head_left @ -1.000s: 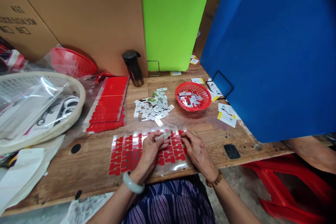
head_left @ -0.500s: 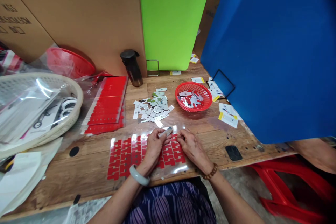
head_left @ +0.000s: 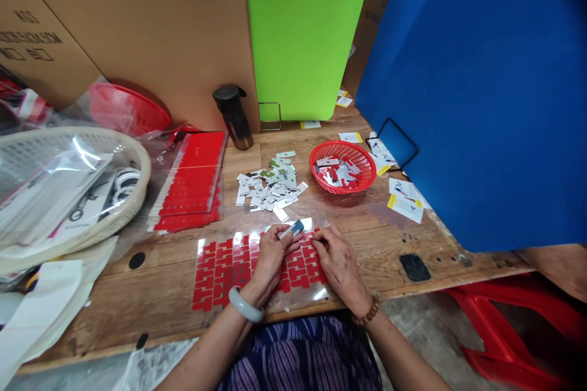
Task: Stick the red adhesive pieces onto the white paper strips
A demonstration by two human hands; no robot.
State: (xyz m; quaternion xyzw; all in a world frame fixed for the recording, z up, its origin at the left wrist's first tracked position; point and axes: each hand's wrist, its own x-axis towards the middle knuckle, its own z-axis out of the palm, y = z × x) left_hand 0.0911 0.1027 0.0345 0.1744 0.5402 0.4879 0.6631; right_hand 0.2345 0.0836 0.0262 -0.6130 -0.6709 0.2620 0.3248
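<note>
Between its thumb and fingers, my left hand grips a small flat metal plate, one end sticking out past the fingertips. Below lies a clear sheet of red T-like stickers, partly covered by both hands. At its upper right part, my right hand has thumb and forefinger pinched together over the red shapes; what is between them is hidden. A loose pile of small notched plates lies beyond my left hand. Farther right, a red plastic basket holds more plates, some with red on them.
Red sticker sheets are stacked at left, beside a big cream basket of plastic-wrapped items. A dark bottle stands behind. Green and blue panels rise at the back and right. Part of another person's arm shows at right.
The plate in my left hand has turned slightly, its exposed end now looking darker. My right hand stays pinched at the sheet. The view has shifted a little.
</note>
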